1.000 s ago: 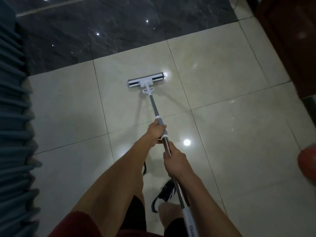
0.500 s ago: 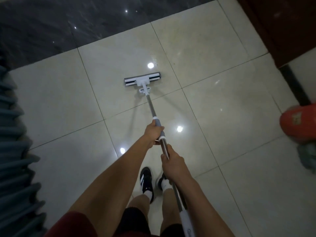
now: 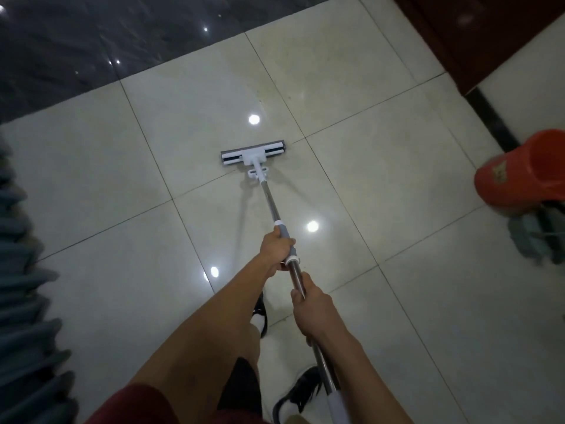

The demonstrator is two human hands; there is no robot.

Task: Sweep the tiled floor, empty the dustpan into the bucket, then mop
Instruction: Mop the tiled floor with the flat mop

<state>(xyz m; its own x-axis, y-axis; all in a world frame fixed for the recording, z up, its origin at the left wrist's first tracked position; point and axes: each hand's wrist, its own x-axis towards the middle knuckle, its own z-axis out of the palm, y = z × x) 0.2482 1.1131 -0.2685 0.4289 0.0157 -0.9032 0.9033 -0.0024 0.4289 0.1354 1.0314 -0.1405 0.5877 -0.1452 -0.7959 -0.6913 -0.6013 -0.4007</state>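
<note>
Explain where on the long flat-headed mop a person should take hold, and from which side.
Best gripped on the shaft of the white flat-headed mop with steel handle, not the head flat on the pale tiled floor. Come from above: the left hand wraps the grey sleeve, the right hand the bare steel behind. The handle slopes up toward the person, so both spots lie within reach.
</note>
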